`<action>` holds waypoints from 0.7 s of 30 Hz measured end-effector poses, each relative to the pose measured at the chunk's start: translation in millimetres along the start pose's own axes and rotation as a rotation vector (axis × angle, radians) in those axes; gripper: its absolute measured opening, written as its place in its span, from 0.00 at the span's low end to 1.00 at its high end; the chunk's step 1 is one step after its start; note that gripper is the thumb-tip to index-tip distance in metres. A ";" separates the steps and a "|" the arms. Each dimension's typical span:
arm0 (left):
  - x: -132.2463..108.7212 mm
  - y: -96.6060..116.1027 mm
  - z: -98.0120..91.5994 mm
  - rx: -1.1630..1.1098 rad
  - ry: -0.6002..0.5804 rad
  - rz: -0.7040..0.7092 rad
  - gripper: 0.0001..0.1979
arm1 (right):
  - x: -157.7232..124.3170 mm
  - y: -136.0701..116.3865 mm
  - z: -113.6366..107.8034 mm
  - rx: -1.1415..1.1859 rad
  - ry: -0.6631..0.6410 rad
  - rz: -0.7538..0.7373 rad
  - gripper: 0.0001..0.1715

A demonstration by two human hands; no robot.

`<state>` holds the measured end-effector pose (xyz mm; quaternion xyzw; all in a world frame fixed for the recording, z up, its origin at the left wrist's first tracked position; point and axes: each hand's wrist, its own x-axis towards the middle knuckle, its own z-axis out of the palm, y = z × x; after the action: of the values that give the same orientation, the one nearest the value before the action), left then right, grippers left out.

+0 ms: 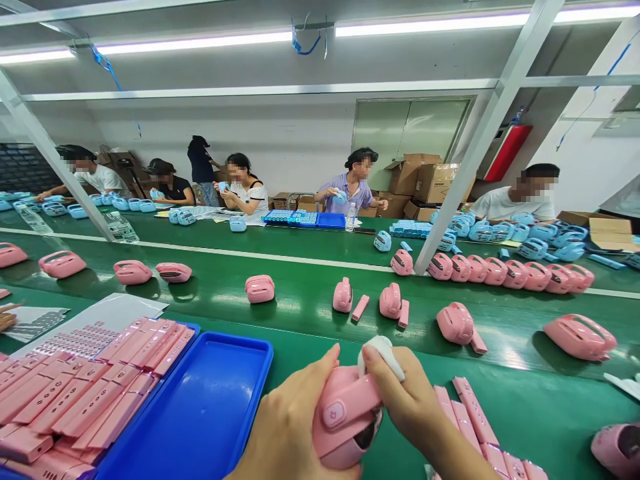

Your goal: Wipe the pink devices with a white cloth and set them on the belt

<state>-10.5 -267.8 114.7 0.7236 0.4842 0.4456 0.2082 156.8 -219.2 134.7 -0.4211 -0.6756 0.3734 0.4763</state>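
Low in the middle of the head view, my left hand (293,417) is closed around a pink speaker-like device (343,437) with a carry handle. It is tilted, and a round-cornered button shows on the handle's near end. My right hand (413,400) pinches a white cloth (384,352), its thumb pressing at the far end of the handle. The fingers under the device are hidden. Right of my right wrist lie several pink bars (475,413). On the left, a pile of pink bars (85,387) with small holes lies beside and partly over a blue tray (200,393).
Beyond my hands, several pink devices (260,289) stand along a green conveyor belt (300,320). A row of them (505,272) sits by the slanted metal post (480,147). Co-workers (350,190) sit opposite with blue devices. Another person's hand (7,317) shows at the left edge.
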 end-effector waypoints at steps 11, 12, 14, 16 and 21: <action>7.1 2.7 2.4 0.086 0.085 0.048 0.57 | -14.4 -1.7 14.4 -0.200 0.188 -0.446 0.18; 7.9 1.0 1.5 0.087 0.063 0.060 0.55 | -17.3 -3.9 16.0 -0.340 0.160 -0.641 0.17; 10.4 -1.1 -1.9 0.048 0.020 0.029 0.52 | -19.6 -0.3 16.9 -0.562 0.072 -0.932 0.20; 14.6 1.6 -5.8 -0.077 0.013 -0.133 0.51 | -20.3 13.7 17.2 -0.586 0.063 -0.961 0.25; 25.7 22.8 -10.0 -0.744 0.111 -0.546 0.41 | -30.0 45.1 26.6 -0.122 0.262 -0.299 0.27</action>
<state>-3.8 -256.4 148.0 0.4209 0.4745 0.5559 0.5374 146.7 -233.2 76.8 -0.3893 -0.6842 0.1990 0.5838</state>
